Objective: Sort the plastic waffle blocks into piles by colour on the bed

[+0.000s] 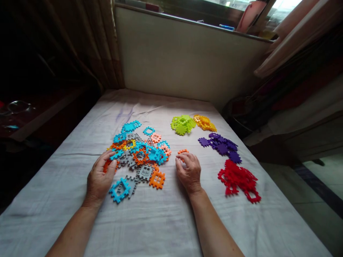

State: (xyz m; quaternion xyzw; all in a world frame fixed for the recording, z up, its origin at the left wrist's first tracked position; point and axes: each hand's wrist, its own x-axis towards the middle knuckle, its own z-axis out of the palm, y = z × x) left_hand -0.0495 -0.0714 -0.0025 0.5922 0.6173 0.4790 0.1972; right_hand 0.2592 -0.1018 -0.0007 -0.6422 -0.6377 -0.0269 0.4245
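Note:
A mixed heap of flat plastic interlocking tiles in blue, grey, orange, pink and yellow lies in front of me. My left hand rests at the left edge of this heap, thumb apart from the fingers. Between them shows part of an orange tile, beside a blue tile. To the right of the heap, my right hand has its fingers curled over an orange interlocking tile, low at the cloth. The fingers partly cover that tile. Closest to me in the heap is a blue frame-shaped tile.
Single-colour piles stand to the right: lime green, yellow-orange, purple and red tiles. A pale cloth covers the surface. A wall rises behind, with a curtain at the left and hanging fabric at the right.

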